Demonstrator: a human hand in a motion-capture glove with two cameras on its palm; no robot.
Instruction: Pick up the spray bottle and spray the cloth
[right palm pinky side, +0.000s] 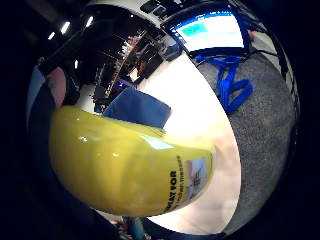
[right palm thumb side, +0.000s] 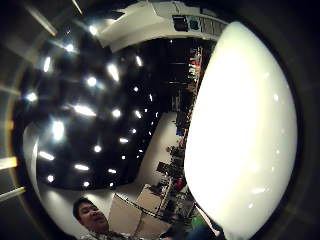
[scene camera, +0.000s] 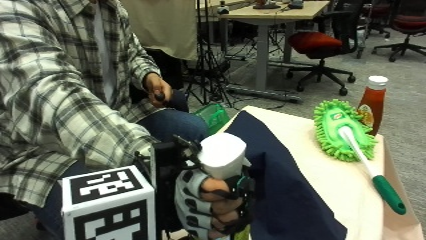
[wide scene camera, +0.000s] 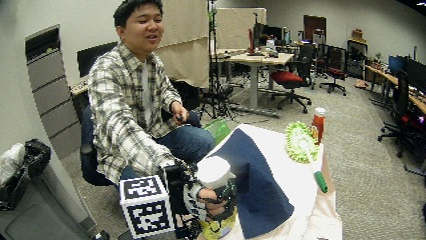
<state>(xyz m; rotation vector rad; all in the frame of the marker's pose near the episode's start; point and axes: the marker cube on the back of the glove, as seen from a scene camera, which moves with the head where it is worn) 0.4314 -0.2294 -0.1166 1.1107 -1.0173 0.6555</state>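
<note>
**Bottle in hand at the near-left table edge**

I see my gloved right hand (scene camera: 212, 206) with fingers curled around the spray bottle (scene camera: 223, 154), holding it upright at the near-left edge of the table (scene camera: 313, 165). Its yellow body (right palm pinky side: 125, 167) fills the palm view. The dark blue cloth (scene camera: 279, 185) lies just right of it; a green mop (scene camera: 343, 132) and ketchup bottle (scene camera: 373, 102) sit far right.

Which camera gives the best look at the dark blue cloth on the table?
The outside view: the dark blue cloth lies spread along the table's near side. The wide outside view shows it smaller, the little finger palm view one corner behind the yellow bottle, the thumb view nothing.
</note>
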